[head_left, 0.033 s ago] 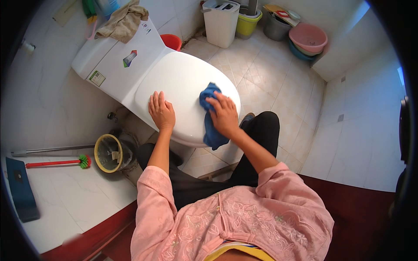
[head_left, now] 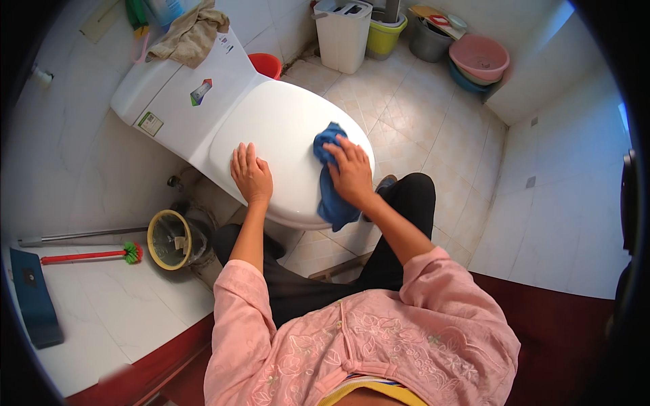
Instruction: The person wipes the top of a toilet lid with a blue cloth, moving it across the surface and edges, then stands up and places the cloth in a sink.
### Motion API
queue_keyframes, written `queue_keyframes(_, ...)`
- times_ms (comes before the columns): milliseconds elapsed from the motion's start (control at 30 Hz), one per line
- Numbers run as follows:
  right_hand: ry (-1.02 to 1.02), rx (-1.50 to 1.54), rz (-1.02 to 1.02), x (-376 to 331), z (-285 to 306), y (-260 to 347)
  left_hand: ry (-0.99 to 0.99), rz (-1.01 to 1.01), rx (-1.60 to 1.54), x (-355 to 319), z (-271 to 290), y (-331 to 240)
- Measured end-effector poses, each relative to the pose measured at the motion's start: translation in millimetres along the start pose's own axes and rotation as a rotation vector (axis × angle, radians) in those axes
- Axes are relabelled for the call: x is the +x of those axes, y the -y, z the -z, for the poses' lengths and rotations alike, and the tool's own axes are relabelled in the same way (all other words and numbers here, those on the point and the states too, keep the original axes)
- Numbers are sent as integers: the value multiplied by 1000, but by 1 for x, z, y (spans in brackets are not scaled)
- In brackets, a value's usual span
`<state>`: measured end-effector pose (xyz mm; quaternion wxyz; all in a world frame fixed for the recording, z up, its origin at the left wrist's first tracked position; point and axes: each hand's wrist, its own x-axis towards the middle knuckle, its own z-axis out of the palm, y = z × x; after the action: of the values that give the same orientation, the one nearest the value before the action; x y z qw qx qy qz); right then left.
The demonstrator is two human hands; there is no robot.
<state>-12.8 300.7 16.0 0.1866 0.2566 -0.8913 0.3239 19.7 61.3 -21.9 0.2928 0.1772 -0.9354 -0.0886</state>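
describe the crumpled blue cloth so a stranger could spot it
Find the glossy white toilet lid. Near its rounded front edge, under the right hand, lies a crumpled blue fabric cloth. Its colour distinguishes it from the beige cloth draped over the white tank.

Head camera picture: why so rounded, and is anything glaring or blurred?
In the head view, the wide fisheye lens leaves black corners and bends edges near the rim; pale light glares off the beige tiled floor there; the same head view shows the right hand and crumpled blue fabric cloth fairly sharp, but a blurry pinkish smear at lower left.
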Motion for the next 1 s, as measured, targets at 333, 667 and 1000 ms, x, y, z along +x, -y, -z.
queue_keyframes(333, 87, 69, -392, 108, -54, -67, -12, 2, -1, 2, 6, -10)
queue_keyframes(667, 49, 92, -445, 74, -38, -72, -32, -15, -1, 2, 2, -5)
queue_keyframes(1000, -203, 216, -468, -34, -11, -60, -28, -22, 21, 1, 0, -5)
